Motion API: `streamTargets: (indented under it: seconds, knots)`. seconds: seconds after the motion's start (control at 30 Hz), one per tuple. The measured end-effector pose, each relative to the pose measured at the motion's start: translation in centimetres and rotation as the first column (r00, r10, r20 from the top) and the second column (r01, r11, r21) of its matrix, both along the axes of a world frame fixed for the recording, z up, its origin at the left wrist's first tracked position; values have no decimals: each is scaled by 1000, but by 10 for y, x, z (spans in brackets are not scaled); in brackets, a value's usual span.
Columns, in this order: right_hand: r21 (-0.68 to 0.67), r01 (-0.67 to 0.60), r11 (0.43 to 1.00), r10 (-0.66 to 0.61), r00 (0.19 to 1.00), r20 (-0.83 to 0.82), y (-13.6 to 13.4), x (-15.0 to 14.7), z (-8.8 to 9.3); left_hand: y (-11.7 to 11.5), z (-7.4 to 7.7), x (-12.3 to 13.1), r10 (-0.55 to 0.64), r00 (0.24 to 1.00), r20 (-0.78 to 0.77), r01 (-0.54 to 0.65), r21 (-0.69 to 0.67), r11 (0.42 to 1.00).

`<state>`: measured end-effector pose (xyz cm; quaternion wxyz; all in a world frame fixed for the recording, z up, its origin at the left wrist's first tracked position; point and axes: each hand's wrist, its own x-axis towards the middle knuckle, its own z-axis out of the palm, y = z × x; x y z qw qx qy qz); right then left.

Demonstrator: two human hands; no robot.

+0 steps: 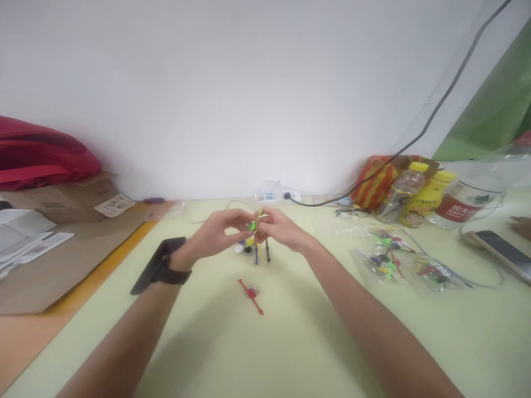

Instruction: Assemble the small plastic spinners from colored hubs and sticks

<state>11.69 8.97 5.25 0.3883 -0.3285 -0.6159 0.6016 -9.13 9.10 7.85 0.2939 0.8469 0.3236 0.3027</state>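
Note:
Both hands meet above the middle of the table around a small green plastic piece (259, 214) with a thin stick shape. My left hand (218, 231) pinches it from the left, and my right hand (280, 228) closes on it from the right; the fingers partly cover it. Just below and behind the fingers lie a blue stick (256, 254), a black stick (267, 251), a white round piece (239, 249) and a black round piece (248, 250). Nearer to me rests a red arrow-shaped stick (251, 297) with a round part at its middle.
On the right lie clear bags of coloured plastic parts (385, 260), a phone (504, 251), two yellow-capped bottles (400, 190) and a large water bottle (462, 204). A black phone-like slab (151, 260) lies by my left wrist. Cardboard (78, 243) covers the left side.

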Motion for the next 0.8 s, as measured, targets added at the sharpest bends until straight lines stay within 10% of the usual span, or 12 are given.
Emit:
streamTargets:
  seconds: [0.63, 0.8]
  knots:
    - [-43, -186, 982, 191, 951, 242, -7, -8, -20, -33, -55, -3, 190, 981, 29, -192, 95, 977]
    - [72, -24, 997, -15, 864, 503, -3, -8, -21, -35, -60, -4, 194, 981, 26, -196, 141, 970]
